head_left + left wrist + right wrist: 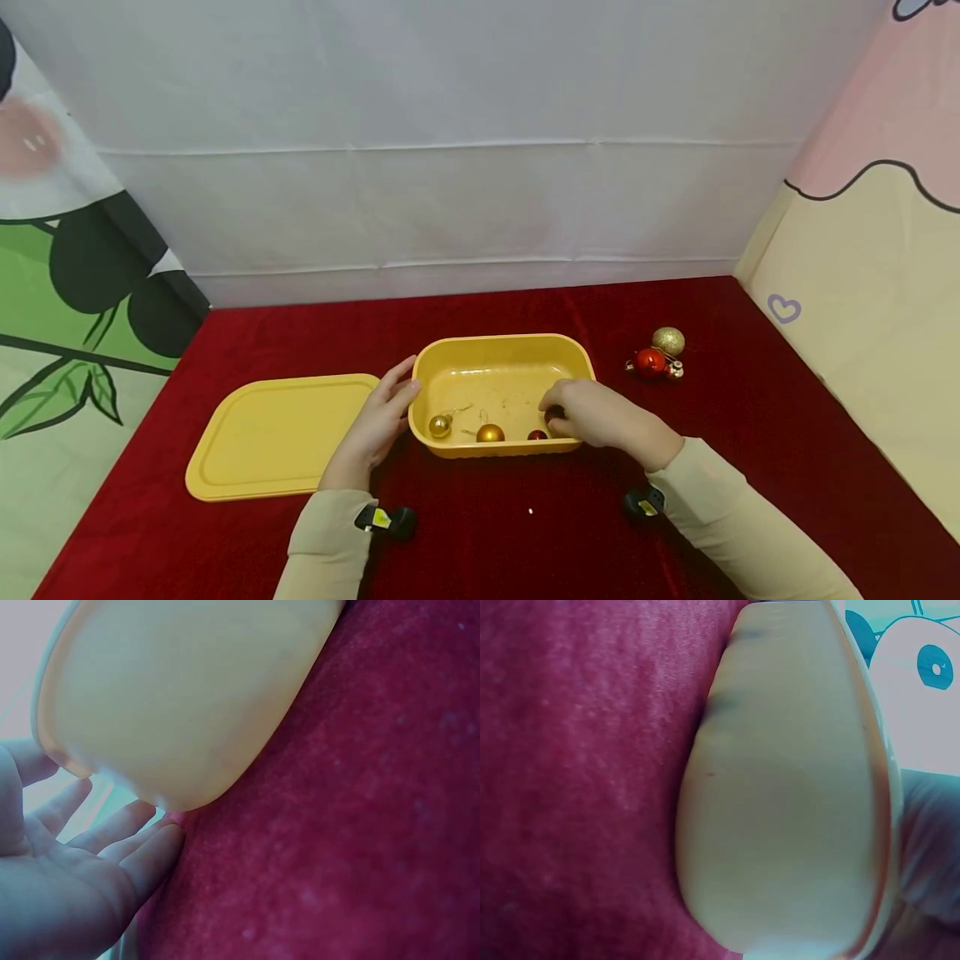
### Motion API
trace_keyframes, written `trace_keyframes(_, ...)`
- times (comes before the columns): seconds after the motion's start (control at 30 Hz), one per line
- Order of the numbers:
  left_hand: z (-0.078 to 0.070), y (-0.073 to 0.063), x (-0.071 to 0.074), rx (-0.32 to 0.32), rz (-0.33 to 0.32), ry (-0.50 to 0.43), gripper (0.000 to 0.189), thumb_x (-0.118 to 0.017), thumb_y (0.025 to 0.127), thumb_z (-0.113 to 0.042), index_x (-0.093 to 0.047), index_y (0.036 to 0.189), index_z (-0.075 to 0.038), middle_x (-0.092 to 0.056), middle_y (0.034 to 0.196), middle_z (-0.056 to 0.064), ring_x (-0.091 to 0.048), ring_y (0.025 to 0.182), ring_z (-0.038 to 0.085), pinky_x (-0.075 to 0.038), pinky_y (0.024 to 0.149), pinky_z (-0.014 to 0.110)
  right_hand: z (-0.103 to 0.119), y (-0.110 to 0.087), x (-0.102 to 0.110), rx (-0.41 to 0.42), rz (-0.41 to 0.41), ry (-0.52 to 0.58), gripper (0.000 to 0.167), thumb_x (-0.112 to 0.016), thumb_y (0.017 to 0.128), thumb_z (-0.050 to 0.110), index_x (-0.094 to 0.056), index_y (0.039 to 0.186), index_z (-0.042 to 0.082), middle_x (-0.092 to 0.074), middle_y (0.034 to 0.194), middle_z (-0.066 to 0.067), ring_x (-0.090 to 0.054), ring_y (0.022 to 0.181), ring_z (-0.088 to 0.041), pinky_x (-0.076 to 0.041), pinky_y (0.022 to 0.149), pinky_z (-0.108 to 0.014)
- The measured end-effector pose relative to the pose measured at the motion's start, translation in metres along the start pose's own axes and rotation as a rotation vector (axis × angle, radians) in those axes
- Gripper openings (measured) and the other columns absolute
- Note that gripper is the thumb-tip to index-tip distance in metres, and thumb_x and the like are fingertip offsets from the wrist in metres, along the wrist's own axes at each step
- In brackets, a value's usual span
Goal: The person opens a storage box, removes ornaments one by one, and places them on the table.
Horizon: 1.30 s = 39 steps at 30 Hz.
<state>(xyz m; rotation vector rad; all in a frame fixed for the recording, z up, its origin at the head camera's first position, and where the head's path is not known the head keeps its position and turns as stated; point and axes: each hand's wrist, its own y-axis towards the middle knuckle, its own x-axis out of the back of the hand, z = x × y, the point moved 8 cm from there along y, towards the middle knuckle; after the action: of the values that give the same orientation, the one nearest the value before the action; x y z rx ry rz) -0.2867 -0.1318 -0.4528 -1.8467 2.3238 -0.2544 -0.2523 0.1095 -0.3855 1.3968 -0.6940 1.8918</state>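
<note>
A yellow plastic container [495,354] stands in the middle of the table. Against its left end lies my left hand [381,417], with the fingers fairly straight along the wall; the left wrist view shows the fingertips beside the container's lower corner. My right hand [596,417] reaches over the right end and pinches a dark red Christmas ball [554,414] inside. Also in the container are a small gold ball [440,426], a larger matte gold ball [491,432] and a small dark red ball [537,435]. The right wrist view shows mostly the container's outer wall.
A yellow lid [277,437] lies flat to the left, partly behind my left forearm. Right of the container sit a glittery gold ball [668,341], a shiny red ball [650,362] and a small ornament [675,369]. Red cloth [480,542] covers the table, with fabric walls around it.
</note>
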Motion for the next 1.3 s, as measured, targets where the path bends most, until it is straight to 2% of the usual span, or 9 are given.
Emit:
trace_keyframes(0.1,0.000,0.000,0.000,-0.004,0.003,0.011,0.052,-0.041,0.102,-0.028,-0.022,0.150,-0.025,-0.034,0.147,0.015,-0.043,0.130,0.030,-0.045,0.097,0.037,0.001,-0.003,0.004,0.000,-0.061,-0.007,0.016,-0.064,0.086,0.012,-0.071,0.100,0.007,-0.066,0.095,-0.002,-0.059,0.085,-0.012,-0.050,0.077,-0.030)
trace_keyframes(0.2,0.000,0.000,0.000,-0.009,0.005,0.017,0.051,-0.041,0.102,-0.028,-0.022,0.150,-0.025,-0.034,0.147,0.015,-0.043,0.130,0.030,-0.044,0.098,0.037,-0.001,-0.005,0.005,-0.016,-0.104,0.005,0.021,-0.063,0.088,0.013,-0.069,0.106,0.005,-0.065,0.098,-0.003,-0.058,0.082,-0.011,-0.050,0.075,-0.027)
trace_keyframes(0.4,0.000,0.001,-0.001,-0.013,0.014,0.021,0.052,-0.041,0.102,-0.029,-0.022,0.151,-0.025,-0.034,0.148,0.016,-0.042,0.131,0.031,-0.045,0.097,0.035,-0.002,-0.008,0.006,-0.032,-0.169,0.025,0.020,-0.061,0.091,0.015,-0.067,0.106,0.003,-0.062,0.099,-0.004,-0.058,0.085,-0.013,-0.051,0.076,-0.030)
trace_keyframes(0.67,0.001,0.001,0.000,-0.009,0.011,0.021,0.052,-0.041,0.102,-0.029,-0.022,0.151,-0.025,-0.034,0.148,0.016,-0.042,0.131,0.030,-0.045,0.097,0.035,-0.006,-0.012,0.007,-0.065,-0.231,0.080,0.019,-0.062,0.091,0.021,-0.064,0.105,0.007,-0.061,0.101,-0.004,-0.061,0.087,-0.014,-0.051,0.079,-0.033)
trace_keyframes(1.0,0.002,0.000,0.001,-0.011,0.011,0.016,0.054,-0.043,0.101,-0.031,-0.022,0.150,-0.024,-0.035,0.147,0.015,-0.042,0.130,0.030,-0.045,0.097,0.037,-0.014,-0.017,0.010,-0.069,-0.338,0.253,0.017,-0.065,0.090,0.019,-0.063,0.105,0.010,-0.066,0.101,0.000,-0.063,0.094,-0.018,-0.051,0.082,-0.037)
trace_keyframes(1.17,0.002,0.000,0.001,-0.012,0.013,0.024,0.054,-0.043,0.101,-0.031,-0.022,0.150,-0.025,-0.034,0.147,0.016,-0.042,0.131,0.030,-0.045,0.098,0.037,-0.017,-0.020,0.013,-0.081,-0.390,0.290,0.025,-0.066,0.089,0.015,-0.062,0.112,0.006,-0.066,0.104,-0.003,-0.063,0.097,-0.022,-0.051,0.084,-0.040)
trace_keyframes(1.3,0.001,0.000,0.001,-0.012,0.014,0.031,0.054,-0.043,0.101,-0.031,-0.022,0.150,-0.025,-0.033,0.147,0.016,-0.041,0.131,0.030,-0.045,0.097,0.036,-0.022,-0.022,0.018,-0.090,-0.440,0.341,0.033,-0.067,0.087,0.011,-0.061,0.119,0.003,-0.064,0.107,-0.006,-0.063,0.098,-0.022,-0.053,0.084,-0.038)
